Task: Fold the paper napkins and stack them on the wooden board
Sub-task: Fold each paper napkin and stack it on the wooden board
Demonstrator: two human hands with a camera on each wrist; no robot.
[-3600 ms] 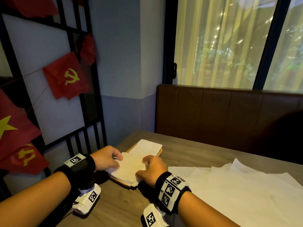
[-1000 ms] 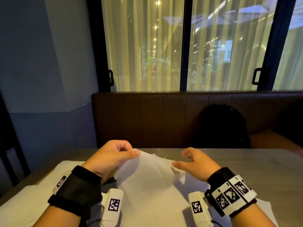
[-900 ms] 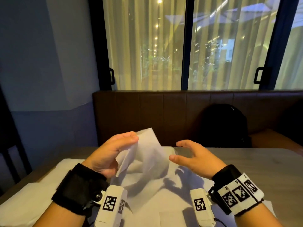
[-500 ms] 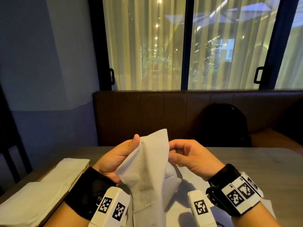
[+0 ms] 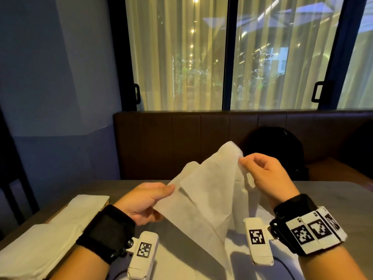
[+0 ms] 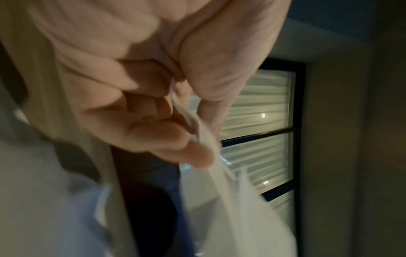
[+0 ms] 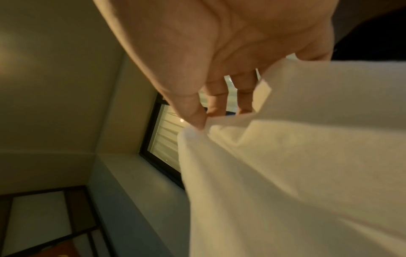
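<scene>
A white paper napkin (image 5: 205,190) hangs in the air above the table, stretched between both hands. My left hand (image 5: 161,194) pinches its lower left edge, and the left wrist view shows thumb and fingers closed on the napkin (image 6: 222,191). My right hand (image 5: 245,165) pinches the upper right corner, higher than the left; the right wrist view shows fingertips on the napkin (image 7: 285,173). Folded napkins (image 5: 46,235) lie stacked at the left on the wooden board (image 5: 105,204), of which only a sliver of edge shows.
Loose unfolded napkins (image 5: 181,263) lie on the grey table (image 5: 333,199) under my hands. A brown bench back (image 5: 181,142) runs behind the table, with a black bag (image 5: 282,150) on the seat. Curtained windows (image 5: 181,57) stand beyond.
The napkin has been lifted off the loose pile and pulled apart: my right hand took hold of its corner and moved up and right, my left hand moved down and left.
</scene>
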